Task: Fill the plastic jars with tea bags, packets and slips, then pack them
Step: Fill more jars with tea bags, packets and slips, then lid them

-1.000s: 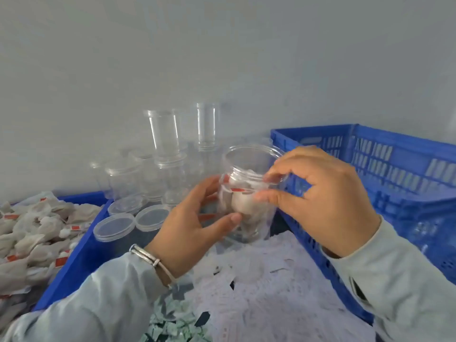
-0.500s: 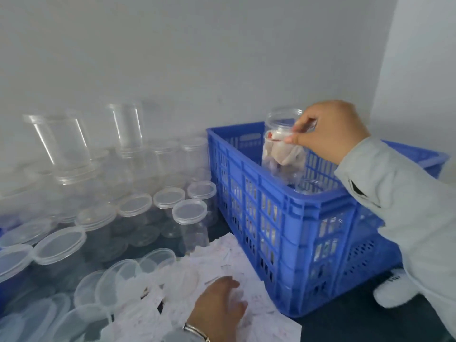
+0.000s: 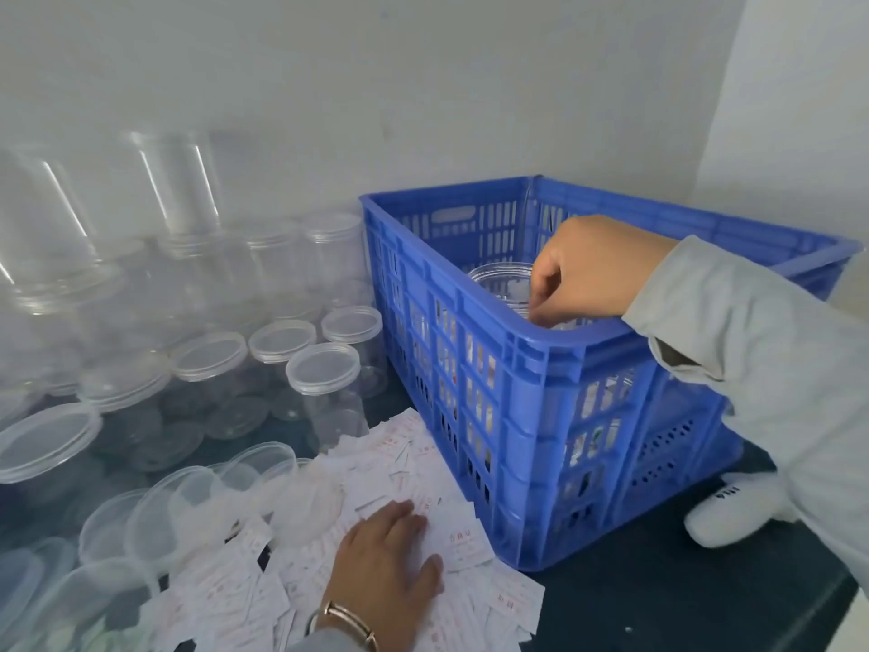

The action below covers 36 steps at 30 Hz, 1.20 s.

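My right hand [image 3: 588, 270] reaches down into the blue plastic crate [image 3: 517, 350], fingers curled at the rim of a clear plastic jar [image 3: 498, 280] that stands inside. The crate wall hides the jar's body and contents. My left hand [image 3: 385, 557] lies flat, fingers spread, on a heap of white paper slips [image 3: 470, 548] in front of the crate. A metal bracelet circles that wrist.
Several lidded clear jars [image 3: 322, 369] stand left of the crate, with taller open jars [image 3: 178, 181] stacked behind against the wall. Loose clear lids [image 3: 155, 515] lie at the lower left. A white soft object [image 3: 733, 510] sits on the dark surface right of the crate.
My right hand has carried the filled jar from above the crate's rim down inside it. My left hand has let go of the jar and settled on the slips.
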Each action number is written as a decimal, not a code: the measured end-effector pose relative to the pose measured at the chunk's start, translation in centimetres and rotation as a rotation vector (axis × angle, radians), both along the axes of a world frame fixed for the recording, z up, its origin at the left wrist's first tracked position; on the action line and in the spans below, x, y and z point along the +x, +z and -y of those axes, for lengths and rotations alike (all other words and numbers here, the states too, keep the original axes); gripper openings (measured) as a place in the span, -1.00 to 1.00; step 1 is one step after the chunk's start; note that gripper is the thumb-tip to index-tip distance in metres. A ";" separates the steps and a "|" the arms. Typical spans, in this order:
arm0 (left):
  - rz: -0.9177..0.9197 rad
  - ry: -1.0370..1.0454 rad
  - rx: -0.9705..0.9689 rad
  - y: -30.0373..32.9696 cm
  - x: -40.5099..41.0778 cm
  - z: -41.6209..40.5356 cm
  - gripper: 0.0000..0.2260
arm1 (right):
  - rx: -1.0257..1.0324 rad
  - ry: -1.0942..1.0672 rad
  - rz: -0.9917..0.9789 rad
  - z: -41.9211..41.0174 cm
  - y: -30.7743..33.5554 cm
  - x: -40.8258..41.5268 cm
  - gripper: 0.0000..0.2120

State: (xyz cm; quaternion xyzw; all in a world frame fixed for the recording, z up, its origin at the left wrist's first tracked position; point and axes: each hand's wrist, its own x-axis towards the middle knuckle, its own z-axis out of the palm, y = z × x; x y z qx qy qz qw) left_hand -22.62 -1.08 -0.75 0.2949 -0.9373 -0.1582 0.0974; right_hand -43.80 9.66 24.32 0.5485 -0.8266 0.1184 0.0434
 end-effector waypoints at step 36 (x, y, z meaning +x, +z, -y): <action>-0.136 0.341 0.189 11.7 24.2 8.7 -0.80 | -0.649 -0.231 0.589 15.5 -14.2 15.6 -0.05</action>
